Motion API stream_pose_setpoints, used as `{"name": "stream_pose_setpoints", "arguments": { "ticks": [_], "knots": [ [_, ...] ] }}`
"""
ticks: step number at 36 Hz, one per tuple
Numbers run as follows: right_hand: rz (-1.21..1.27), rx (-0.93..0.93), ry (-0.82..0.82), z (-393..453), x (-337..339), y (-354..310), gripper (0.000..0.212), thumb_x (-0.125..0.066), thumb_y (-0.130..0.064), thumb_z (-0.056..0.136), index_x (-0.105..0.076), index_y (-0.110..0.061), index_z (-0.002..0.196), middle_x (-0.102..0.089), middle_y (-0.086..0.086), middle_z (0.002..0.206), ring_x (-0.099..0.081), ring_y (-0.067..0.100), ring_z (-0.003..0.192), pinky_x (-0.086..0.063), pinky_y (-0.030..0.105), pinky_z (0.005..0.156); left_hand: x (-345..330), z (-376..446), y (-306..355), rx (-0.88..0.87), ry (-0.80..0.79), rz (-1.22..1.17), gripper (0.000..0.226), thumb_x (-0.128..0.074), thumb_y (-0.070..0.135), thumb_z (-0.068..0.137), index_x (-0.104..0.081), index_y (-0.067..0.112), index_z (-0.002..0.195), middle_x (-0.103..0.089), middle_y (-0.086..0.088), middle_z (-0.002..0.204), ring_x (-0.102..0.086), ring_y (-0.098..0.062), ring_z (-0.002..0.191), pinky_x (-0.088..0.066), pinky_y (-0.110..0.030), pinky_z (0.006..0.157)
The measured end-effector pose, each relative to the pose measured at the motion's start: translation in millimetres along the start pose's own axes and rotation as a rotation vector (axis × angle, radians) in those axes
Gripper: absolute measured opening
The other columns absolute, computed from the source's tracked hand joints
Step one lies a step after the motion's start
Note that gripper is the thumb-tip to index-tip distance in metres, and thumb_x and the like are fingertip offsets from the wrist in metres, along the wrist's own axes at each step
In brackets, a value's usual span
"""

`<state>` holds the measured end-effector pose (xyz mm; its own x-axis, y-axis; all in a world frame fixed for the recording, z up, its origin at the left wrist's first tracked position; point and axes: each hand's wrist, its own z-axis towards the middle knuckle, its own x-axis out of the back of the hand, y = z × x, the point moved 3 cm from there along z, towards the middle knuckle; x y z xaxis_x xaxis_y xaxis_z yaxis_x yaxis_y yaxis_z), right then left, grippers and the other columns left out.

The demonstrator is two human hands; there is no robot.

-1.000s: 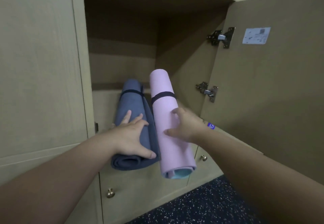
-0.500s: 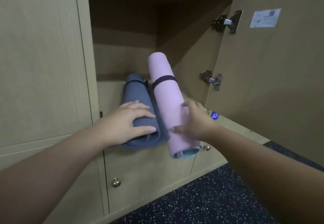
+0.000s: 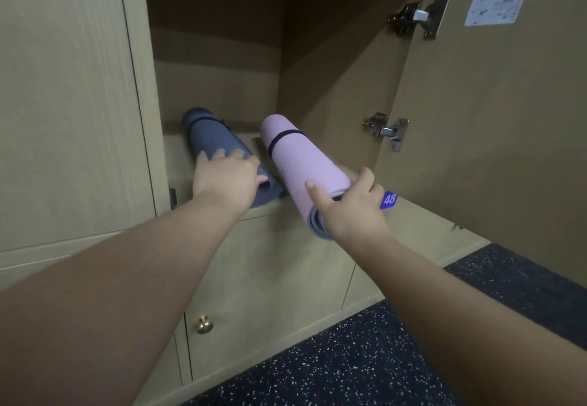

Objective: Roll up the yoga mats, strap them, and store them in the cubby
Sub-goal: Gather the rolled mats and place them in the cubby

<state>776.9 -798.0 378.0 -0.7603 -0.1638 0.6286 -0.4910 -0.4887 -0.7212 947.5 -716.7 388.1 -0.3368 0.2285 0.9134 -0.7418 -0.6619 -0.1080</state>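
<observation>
A rolled blue mat [image 3: 212, 143] with a dark strap near its far end lies on the floor of the open cubby [image 3: 216, 87], along the left side. My left hand [image 3: 227, 178] lies over its near end, with the fingers draped across the top and the thumb at the end face. A rolled pink mat [image 3: 298, 164] with a black strap lies to its right, angled, and its near end sticks out past the cubby's front edge. My right hand [image 3: 351, 211] grips that near end, with the index finger on one side and the thumb on the other.
The cubby's door [image 3: 492, 119] stands open on the right, with two metal hinges [image 3: 386, 130] and a white sticker [image 3: 495, 5]. A blue tag marked 48 [image 3: 389, 199] sits on the shelf edge. Below is a lower door with a brass knob [image 3: 205, 324]. The floor [image 3: 349, 358] is dark and speckled.
Both mats have slid deeper into the cubby and now lie a little apart. My hands have moved from the rolls' sides to their near ends.
</observation>
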Motion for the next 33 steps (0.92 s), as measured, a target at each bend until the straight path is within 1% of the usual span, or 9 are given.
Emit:
{"name": "stream_pose_setpoints", "arguments": {
  "ticks": [2, 5, 9, 11, 13, 17, 21, 26, 33],
  "knots": [
    [0.038, -0.012, -0.022, -2, -3, -1, 0.094, -0.064, -0.053, 0.085, -0.010, -0.013, 0.151, -0.020, 0.011, 0.150, -0.042, 0.033, 0.127, -0.036, 0.034, 0.091, 5, -1, -7, -0.069, 0.044, 0.165, 0.044, -0.027, 0.042, 0.104, -0.042, 0.020, 0.139, -0.049, -0.006, 0.136, -0.043, -0.028, 0.127, -0.021, -0.050, 0.113],
    [0.003, 0.053, -0.018, -3, -8, -6, 0.085, -0.068, -0.046, 0.084, -0.019, -0.011, 0.146, -0.027, 0.011, 0.142, -0.039, 0.033, 0.127, -0.034, 0.035, 0.099, 17, -10, -19, -0.324, 0.218, 0.347, 0.049, -0.033, 0.042, 0.102, -0.035, 0.020, 0.146, -0.049, -0.006, 0.139, -0.042, -0.028, 0.131, -0.013, -0.051, 0.115],
    [-0.073, 0.100, -0.034, 1, -18, -19, 0.072, -0.067, -0.044, 0.083, -0.031, -0.012, 0.136, -0.034, 0.009, 0.135, -0.044, 0.036, 0.119, -0.035, 0.036, 0.095, 49, -21, -56, -0.574, 0.452, 0.395, 0.043, -0.074, 0.032, 0.077, -0.071, 0.009, 0.114, -0.066, -0.020, 0.116, -0.058, -0.039, 0.116, -0.018, -0.058, 0.109],
    [-0.064, 0.089, -0.050, 5, -24, -25, 0.070, -0.067, -0.043, 0.083, -0.032, -0.012, 0.136, -0.035, 0.010, 0.134, -0.044, 0.038, 0.118, -0.035, 0.037, 0.096, 64, -23, -82, -0.578, 0.468, 0.465, 0.041, -0.073, 0.030, 0.077, -0.072, 0.009, 0.112, -0.065, -0.022, 0.120, -0.055, -0.040, 0.121, -0.017, -0.060, 0.110],
    [-0.059, 0.089, -0.065, 9, -30, -29, 0.070, -0.067, -0.041, 0.083, -0.032, -0.012, 0.137, -0.035, 0.010, 0.134, -0.044, 0.039, 0.118, -0.034, 0.038, 0.098, 77, -25, -105, -0.581, 0.514, 0.526, 0.036, -0.059, 0.033, 0.089, -0.072, 0.008, 0.112, -0.063, -0.021, 0.123, -0.048, -0.035, 0.129, -0.017, -0.059, 0.113],
    [-0.048, 0.115, -0.097, 18, -41, -38, 0.072, -0.067, -0.037, 0.083, -0.031, -0.011, 0.139, -0.034, 0.010, 0.135, -0.040, 0.037, 0.123, -0.032, 0.036, 0.100, 79, -27, -127, -0.586, 0.538, 0.604, 0.053, -0.033, 0.042, 0.096, -0.068, 0.011, 0.120, -0.059, -0.017, 0.131, -0.037, -0.030, 0.138, -0.015, -0.061, 0.113],
    [-0.017, 0.158, -0.159, 29, -63, -49, 0.075, -0.070, -0.040, 0.082, -0.032, -0.012, 0.140, -0.034, 0.007, 0.136, -0.039, 0.033, 0.126, -0.030, 0.033, 0.103, 71, -24, -126, -0.549, 0.599, 0.609, 0.052, -0.031, 0.043, 0.097, -0.059, 0.018, 0.133, -0.050, -0.014, 0.142, -0.034, -0.031, 0.140, -0.017, -0.061, 0.112],
    [0.000, 0.221, -0.301, 40, -97, -68, 0.102, -0.075, -0.063, 0.069, -0.024, -0.022, 0.148, -0.026, 0.003, 0.141, -0.028, 0.028, 0.133, -0.027, 0.033, 0.107, 69, -23, -126, -0.558, 0.699, 0.634, 0.055, -0.037, 0.045, 0.096, -0.050, 0.017, 0.141, -0.046, -0.014, 0.146, -0.028, -0.029, 0.143, -0.014, -0.059, 0.114],
    [-0.018, 0.205, -0.271, 63, -135, -89, 0.100, -0.073, -0.064, 0.072, -0.022, -0.023, 0.148, -0.026, 0.006, 0.142, -0.032, 0.031, 0.129, -0.028, 0.034, 0.106, 67, -21, -127, -0.531, 0.665, 0.701, 0.060, -0.035, 0.047, 0.095, -0.045, 0.014, 0.144, -0.043, -0.014, 0.148, -0.024, -0.029, 0.144, -0.008, -0.057, 0.115]
  ]
}}
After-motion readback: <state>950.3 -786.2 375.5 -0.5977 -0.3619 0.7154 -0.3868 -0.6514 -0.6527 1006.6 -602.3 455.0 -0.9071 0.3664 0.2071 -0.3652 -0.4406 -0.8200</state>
